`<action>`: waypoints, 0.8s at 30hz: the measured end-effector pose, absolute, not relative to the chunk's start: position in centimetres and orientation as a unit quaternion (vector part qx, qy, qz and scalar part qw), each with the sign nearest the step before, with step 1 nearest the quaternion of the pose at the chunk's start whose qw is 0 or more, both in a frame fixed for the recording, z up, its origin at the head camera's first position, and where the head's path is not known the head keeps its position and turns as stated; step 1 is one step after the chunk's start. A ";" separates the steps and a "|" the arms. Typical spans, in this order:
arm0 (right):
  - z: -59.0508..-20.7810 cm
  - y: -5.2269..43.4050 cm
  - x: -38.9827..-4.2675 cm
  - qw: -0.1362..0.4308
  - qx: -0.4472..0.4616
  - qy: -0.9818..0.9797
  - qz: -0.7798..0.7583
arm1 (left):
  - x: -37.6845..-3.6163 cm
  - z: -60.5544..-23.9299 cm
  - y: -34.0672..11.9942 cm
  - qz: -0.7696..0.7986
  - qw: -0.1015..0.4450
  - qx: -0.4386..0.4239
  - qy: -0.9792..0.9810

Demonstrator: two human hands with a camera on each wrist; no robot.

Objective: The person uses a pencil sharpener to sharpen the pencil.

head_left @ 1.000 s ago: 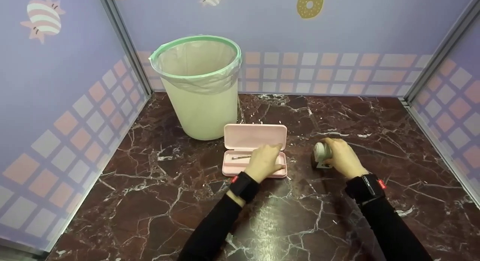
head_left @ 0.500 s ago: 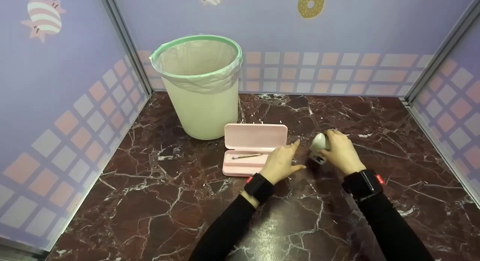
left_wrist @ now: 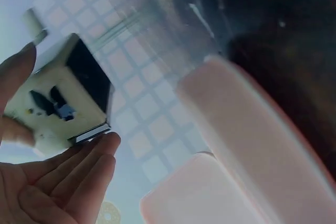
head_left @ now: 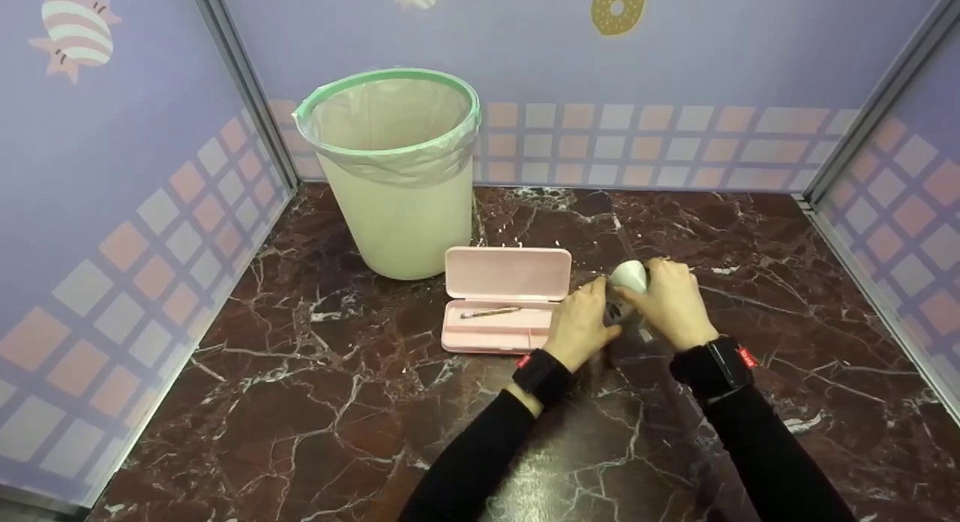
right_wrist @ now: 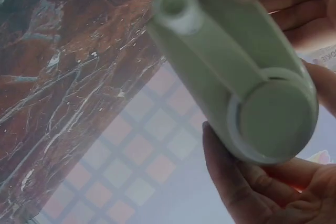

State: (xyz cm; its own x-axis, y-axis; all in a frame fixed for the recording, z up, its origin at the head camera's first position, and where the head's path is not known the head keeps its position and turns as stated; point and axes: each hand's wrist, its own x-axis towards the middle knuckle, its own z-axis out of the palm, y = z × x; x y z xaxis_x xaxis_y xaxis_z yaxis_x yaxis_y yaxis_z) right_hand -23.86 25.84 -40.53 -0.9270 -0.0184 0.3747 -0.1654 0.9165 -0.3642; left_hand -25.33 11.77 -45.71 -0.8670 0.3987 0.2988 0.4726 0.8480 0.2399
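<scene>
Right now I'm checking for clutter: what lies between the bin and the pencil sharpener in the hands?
In the head view, the open pink case, a pencil inside, lies between the bin and sharpener.

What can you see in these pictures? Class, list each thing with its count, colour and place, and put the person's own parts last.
Bin: one, pale green with a clear liner, back left of the table.
Case: one, pink, open, in front of the bin.
Pencil: one, thin, lying in the case's lower half.
Sharpener: one, pale green with a crank handle, held off the table, right of the case.
Table: one, dark red marble with white veins.
Walls: three, lilac with pink and white squares.
Left hand: one, fingers touching the sharpener's base.
Right hand: one, gripping the sharpener.
Wristbands: two, black.
</scene>
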 end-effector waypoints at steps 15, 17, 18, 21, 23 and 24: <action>-39.8 26.7 -23.3 0.165 0.220 -0.945 0.177 | -27.6 -46.0 9.3 -0.335 0.099 -0.252 -0.903; -40.0 27.0 -23.4 0.169 0.247 -0.941 0.157 | -27.9 -45.7 8.8 -0.344 0.083 -0.263 -0.898; -40.1 27.2 -23.5 0.170 0.258 -0.940 0.146 | -28.0 -45.5 8.7 -0.348 0.071 -0.270 -0.895; -40.2 27.5 -23.6 0.171 0.294 -0.935 0.103 | -28.3 -45.1 8.3 -0.360 0.037 -0.297 -0.884; -40.3 27.7 -23.6 0.172 0.320 -0.929 0.077 | -28.5 -45.0 8.1 -0.370 0.014 -0.317 -0.873; -40.3 27.7 -23.6 0.172 0.332 -0.925 0.064 | -28.7 -45.0 8.0 -0.378 0.002 -0.328 -0.866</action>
State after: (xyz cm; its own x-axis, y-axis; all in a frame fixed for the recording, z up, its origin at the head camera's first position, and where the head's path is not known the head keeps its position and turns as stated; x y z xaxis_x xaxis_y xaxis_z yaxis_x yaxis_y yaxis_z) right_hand -23.63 27.71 -40.25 -0.7200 -0.5928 0.3608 -0.6371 0.7708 -0.0050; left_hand -28.67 8.01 -44.97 -0.7851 0.5661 0.2513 0.5692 0.4994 0.6532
